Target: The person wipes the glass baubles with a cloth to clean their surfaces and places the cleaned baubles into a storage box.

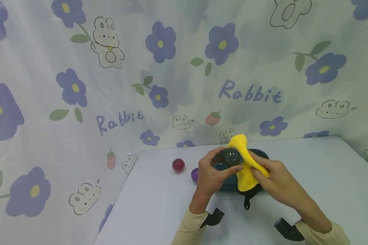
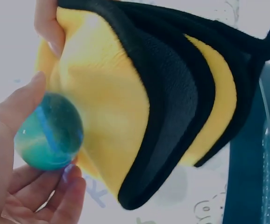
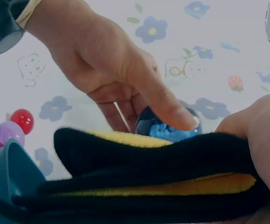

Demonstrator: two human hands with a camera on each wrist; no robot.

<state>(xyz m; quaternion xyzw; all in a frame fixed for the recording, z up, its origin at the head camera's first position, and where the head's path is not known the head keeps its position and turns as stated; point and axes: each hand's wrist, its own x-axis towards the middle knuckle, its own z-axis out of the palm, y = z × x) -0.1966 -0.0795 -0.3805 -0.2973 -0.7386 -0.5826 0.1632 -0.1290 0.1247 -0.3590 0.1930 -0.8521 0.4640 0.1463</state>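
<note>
My left hand (image 1: 211, 172) holds a glossy dark ball (image 1: 231, 157) between thumb and fingers, raised over the table. In the left wrist view the ball (image 2: 51, 133) looks see-through teal with a blue streak. My right hand (image 1: 274, 177) pinches a folded yellow cloth (image 1: 246, 178) with a black edge and a small hanging loop. The cloth lies right against the ball's right side. From the right wrist view, the cloth's black-edged folds (image 3: 149, 163) hide the ball's lower part.
A dark teal basin (image 1: 228, 186) stands on the white table (image 1: 159, 204) behind the hands, partly covered by them and the cloth. To its left sit a red ball (image 1: 178, 165) and a purple ball (image 1: 195, 175). A patterned curtain (image 1: 184, 75) hangs behind the table.
</note>
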